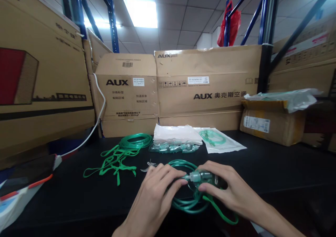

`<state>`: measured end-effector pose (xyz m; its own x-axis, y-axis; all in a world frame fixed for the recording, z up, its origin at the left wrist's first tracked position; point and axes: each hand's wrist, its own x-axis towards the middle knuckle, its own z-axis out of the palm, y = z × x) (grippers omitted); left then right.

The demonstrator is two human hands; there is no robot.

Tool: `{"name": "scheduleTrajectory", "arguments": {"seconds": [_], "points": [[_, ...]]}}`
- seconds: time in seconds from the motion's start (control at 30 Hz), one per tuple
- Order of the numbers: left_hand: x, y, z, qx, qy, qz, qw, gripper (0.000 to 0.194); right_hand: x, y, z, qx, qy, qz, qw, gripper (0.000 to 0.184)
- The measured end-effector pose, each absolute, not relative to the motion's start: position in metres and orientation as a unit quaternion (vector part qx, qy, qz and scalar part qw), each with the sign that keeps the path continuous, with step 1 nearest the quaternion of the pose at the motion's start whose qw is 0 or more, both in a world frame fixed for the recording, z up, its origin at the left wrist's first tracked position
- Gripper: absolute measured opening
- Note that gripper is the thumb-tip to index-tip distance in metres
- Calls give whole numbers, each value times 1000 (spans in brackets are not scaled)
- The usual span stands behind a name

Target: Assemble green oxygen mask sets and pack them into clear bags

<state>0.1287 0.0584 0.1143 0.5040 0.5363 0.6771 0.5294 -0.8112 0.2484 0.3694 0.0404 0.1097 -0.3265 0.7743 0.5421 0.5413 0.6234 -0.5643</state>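
**Tube end meets mask connector, one in each hand**

The fingers of my left hand (157, 189) are closed to a narrow pinch, thumb below and forefinger above, on the small pale end fitting (187, 177) of some tubing. The fingers of my right hand (231, 186) curve wider, around a clear, green-tinted plastic mask piece (207, 176), its frosted, stubby connector (195, 176) pointing at my left fingertips. The step in hand, as I judge it, is the handling of this joint; whether the fitting is fully seated I cannot tell. Any further move here calls for both parts in one straight line, a steady right hold that doesn't squash the soft plastic, and small, firm pressure from the left.

Around and beneath my hands lies the looped, glossy green tubing (183, 208), on the black table (65, 198). A flat, bright green elastic strap (222, 214) trails below my right hand.

Farther out, beyond my left hand, sit a tangle of green elastic straps (117, 167) and a coil of green tubing (135, 146). Past the joint are clear-wrapped plastic parts (174, 148), a stack of white packets (177, 133) and a flat white pouch (232, 146) with pale green tubing showing.
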Motion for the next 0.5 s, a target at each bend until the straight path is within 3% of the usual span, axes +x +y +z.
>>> {"name": "scheduleTrajectory", "arguments": {"seconds": [0.5], "points": [[131, 56, 112, 857, 320, 394, 93, 10, 374, 41, 115, -366, -814, 162, 420, 18]]}}
